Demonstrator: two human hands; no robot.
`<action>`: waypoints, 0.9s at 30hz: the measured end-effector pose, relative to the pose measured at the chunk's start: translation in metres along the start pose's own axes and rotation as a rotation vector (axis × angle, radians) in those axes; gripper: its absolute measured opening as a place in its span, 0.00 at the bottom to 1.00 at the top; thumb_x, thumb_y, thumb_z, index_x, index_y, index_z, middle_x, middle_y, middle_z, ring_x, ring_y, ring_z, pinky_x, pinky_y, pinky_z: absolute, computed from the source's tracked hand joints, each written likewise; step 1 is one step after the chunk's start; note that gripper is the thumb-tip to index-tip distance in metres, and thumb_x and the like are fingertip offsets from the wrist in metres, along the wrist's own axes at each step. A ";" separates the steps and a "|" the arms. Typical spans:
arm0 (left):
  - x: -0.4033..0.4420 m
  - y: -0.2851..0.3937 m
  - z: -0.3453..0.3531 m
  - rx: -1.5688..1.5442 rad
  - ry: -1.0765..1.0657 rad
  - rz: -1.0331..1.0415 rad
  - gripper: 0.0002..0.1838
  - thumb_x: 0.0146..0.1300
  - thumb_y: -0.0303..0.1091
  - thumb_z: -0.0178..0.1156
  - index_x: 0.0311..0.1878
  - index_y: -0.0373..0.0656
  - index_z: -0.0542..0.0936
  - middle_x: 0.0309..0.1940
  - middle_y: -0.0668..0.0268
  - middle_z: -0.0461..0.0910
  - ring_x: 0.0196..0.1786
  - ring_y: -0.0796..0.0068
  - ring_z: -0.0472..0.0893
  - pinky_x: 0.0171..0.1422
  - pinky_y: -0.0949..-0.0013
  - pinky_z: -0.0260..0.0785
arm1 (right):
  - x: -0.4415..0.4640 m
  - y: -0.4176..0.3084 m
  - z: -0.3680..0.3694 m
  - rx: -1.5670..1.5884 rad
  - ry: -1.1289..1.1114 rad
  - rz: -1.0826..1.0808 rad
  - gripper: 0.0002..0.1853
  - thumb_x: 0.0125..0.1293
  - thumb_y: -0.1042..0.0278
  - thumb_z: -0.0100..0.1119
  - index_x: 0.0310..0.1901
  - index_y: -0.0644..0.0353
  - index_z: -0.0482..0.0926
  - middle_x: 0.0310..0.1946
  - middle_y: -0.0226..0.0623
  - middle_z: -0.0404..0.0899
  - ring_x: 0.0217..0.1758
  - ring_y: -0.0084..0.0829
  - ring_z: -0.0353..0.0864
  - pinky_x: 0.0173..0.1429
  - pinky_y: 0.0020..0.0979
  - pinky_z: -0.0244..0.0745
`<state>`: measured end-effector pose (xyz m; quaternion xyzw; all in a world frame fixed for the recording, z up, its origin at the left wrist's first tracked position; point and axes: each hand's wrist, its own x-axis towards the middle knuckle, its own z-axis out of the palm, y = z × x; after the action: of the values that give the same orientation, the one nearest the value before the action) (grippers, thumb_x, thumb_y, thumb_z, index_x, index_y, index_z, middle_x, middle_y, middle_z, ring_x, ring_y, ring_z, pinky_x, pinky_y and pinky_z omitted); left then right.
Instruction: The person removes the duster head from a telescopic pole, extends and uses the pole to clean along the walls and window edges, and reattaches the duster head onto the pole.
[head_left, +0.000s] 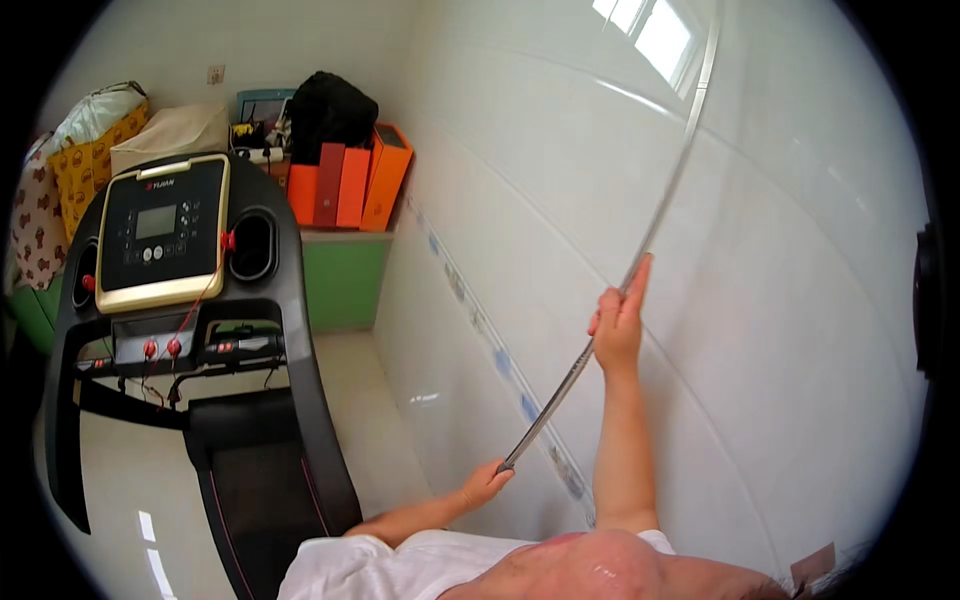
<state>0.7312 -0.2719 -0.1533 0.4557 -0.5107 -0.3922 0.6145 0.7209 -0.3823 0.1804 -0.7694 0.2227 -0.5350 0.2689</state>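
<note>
A long, thin metallic pole (668, 200) runs diagonally in front of the white tiled wall (780, 300), its upper part reaching the top edge of the view. My left hand (487, 484) is closed round the dark lower end of the pole, low in the middle of the view. Farther up the pole, my right hand (619, 322) grips it, with one finger stretched along it. Whether the far end of the pole touches anything cannot be seen.
A treadmill (300, 400) with a console stands at the left. Behind it, a green cabinet (346, 283) bears orange boxes (385, 180), a black bag (330, 112) and several other bags. The wall at right has a patterned border strip and a bright window reflection.
</note>
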 end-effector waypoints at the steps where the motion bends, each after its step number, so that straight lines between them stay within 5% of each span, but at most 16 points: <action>1: 0.009 -0.003 -0.004 -0.053 0.034 -0.058 0.14 0.63 0.44 0.50 0.34 0.42 0.71 0.17 0.67 0.68 0.20 0.76 0.68 0.26 0.70 0.63 | 0.010 0.004 0.012 0.003 -0.044 0.028 0.33 0.65 0.69 0.37 0.69 0.50 0.36 0.22 0.27 0.62 0.16 0.17 0.60 0.19 0.20 0.62; 7: 0.043 0.016 -0.016 -0.383 0.037 -0.151 0.13 0.64 0.42 0.47 0.35 0.42 0.71 0.15 0.72 0.66 0.14 0.84 0.65 0.17 0.77 0.58 | 0.061 0.033 0.057 0.001 -0.167 0.081 0.32 0.65 0.70 0.39 0.69 0.50 0.40 0.22 0.27 0.63 0.18 0.17 0.61 0.22 0.21 0.63; 16: 0.133 0.045 -0.031 -0.404 0.071 -0.025 0.13 0.65 0.42 0.46 0.35 0.41 0.71 0.14 0.72 0.65 0.12 0.83 0.64 0.14 0.77 0.56 | 0.144 0.040 0.071 0.034 -0.135 0.051 0.29 0.65 0.65 0.41 0.67 0.55 0.48 0.23 0.29 0.66 0.22 0.20 0.64 0.29 0.23 0.66; 27: 0.279 0.239 -0.113 -0.136 -0.004 0.227 0.16 0.65 0.44 0.45 0.35 0.39 0.70 0.12 0.71 0.63 0.10 0.83 0.61 0.12 0.76 0.54 | 0.240 -0.039 0.042 0.196 0.031 -0.261 0.31 0.65 0.69 0.41 0.68 0.55 0.43 0.42 0.36 0.68 0.28 0.20 0.70 0.22 0.22 0.68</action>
<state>0.8942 -0.4519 0.1448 0.3514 -0.5325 -0.3548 0.6835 0.8415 -0.4970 0.3626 -0.7535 0.0719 -0.5963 0.2674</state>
